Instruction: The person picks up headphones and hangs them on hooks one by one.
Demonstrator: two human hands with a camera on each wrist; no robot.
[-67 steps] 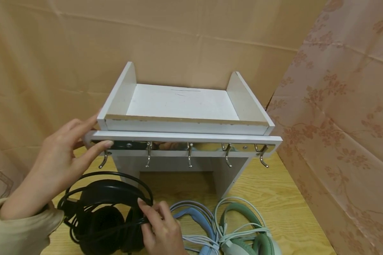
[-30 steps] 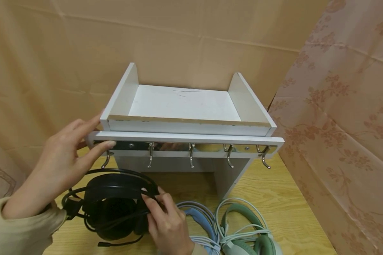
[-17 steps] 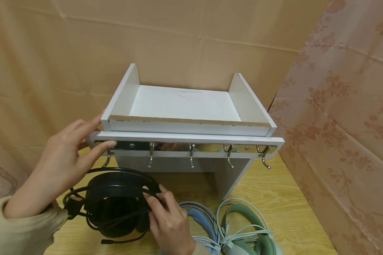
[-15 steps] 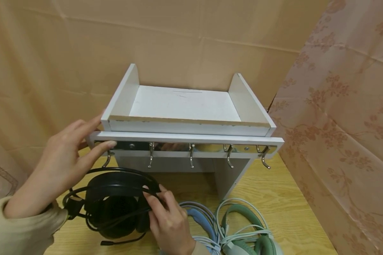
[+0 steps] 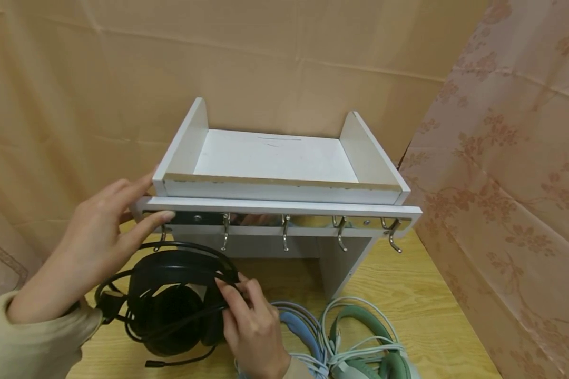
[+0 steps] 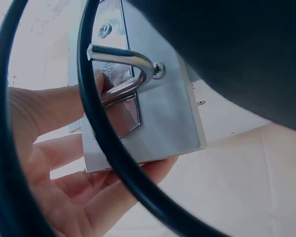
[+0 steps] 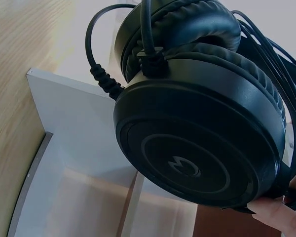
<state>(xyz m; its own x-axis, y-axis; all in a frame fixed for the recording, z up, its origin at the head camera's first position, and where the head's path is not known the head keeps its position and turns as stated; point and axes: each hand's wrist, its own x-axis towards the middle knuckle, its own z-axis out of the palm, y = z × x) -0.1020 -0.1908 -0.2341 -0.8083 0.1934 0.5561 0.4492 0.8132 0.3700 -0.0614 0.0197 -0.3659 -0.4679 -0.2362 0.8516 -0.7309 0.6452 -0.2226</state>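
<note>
Black over-ear headphones (image 5: 175,321) with a microphone boom hang in front of a white shelf's hook rail (image 5: 275,205), at its left end. My right hand (image 5: 256,329) pinches them at the right side of the headband, by the cable. Thumb in front, fingers behind, my left hand (image 5: 92,237) grips the rail's left end. The headband's thin upper bar overlaps the leftmost hook (image 5: 162,237). In the left wrist view, a black bar (image 6: 91,98) crosses close before the tip of that metal hook (image 6: 145,66). The ear cup (image 7: 197,143) fills much of the right wrist view.
Blue headphones (image 5: 298,329) and green headphones (image 5: 360,316) with bundled cables lie on the wooden table (image 5: 408,305), right of my right hand. Several bare hooks line the rail, such as the middle hook (image 5: 285,234). Cloth (image 5: 289,63) hangs behind the shelf (image 5: 275,158).
My right hand has moved up and slightly right with the black headphones, bringing the headband's upper bar to the leftmost hook. My left hand keeps its grip on the rail.
</note>
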